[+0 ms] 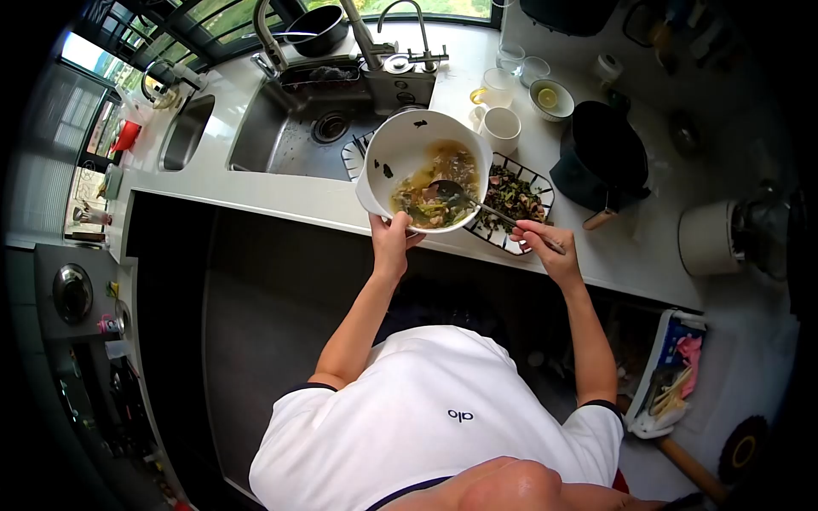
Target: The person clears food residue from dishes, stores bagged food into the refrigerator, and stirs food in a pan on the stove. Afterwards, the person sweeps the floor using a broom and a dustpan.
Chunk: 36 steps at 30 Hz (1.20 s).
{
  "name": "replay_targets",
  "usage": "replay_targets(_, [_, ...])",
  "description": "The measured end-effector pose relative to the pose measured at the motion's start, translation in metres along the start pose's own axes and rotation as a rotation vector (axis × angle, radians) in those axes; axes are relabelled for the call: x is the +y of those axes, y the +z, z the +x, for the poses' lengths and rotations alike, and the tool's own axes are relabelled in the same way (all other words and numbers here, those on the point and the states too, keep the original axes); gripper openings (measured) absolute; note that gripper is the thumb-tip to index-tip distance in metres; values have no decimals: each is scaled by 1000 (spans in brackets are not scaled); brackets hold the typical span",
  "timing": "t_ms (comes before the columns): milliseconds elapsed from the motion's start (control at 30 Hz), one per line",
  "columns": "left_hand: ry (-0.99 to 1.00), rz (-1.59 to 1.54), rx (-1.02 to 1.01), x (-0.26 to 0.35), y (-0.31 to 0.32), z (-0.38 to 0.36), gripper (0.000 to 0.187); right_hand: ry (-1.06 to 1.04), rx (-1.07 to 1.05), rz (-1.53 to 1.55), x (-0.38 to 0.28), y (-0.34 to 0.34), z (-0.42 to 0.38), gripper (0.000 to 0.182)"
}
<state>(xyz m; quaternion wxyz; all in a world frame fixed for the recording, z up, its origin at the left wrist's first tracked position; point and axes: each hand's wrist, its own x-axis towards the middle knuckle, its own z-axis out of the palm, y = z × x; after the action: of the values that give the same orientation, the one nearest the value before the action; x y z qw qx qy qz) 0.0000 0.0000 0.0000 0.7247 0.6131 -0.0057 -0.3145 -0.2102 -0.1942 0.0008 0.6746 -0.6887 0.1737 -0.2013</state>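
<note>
Two hands engage the items: left hand (393, 246) grips the lower rim of the white bowl (410, 136), which extends beyond the grip over the worktop edge (341, 203); right hand (550, 247) grips the spoon (503, 215), its head inside the bowl.

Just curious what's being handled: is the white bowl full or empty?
Partly filled: the white bowl holds broth and food bits around the spoon, but much of its inner wall is bare.
</note>
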Motion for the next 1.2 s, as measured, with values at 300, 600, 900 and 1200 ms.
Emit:
replay_targets(300, [-28,-39,-9,-3,0,11,55,-81,-116,-60,-9,-3,0,20])
replay_targets(600, [34,-63,-20,-18,16,16,55,-201,-553,-405,-80,-51,76,18])
replay_targets(900, [127,-18,61,-33,33,28,55,-308,-836,-721,-135,-58,121,23])
replay_targets(1200, [140,-131,111,-41,39,25,54,-421,-752,-790,-150,-89,98,30])
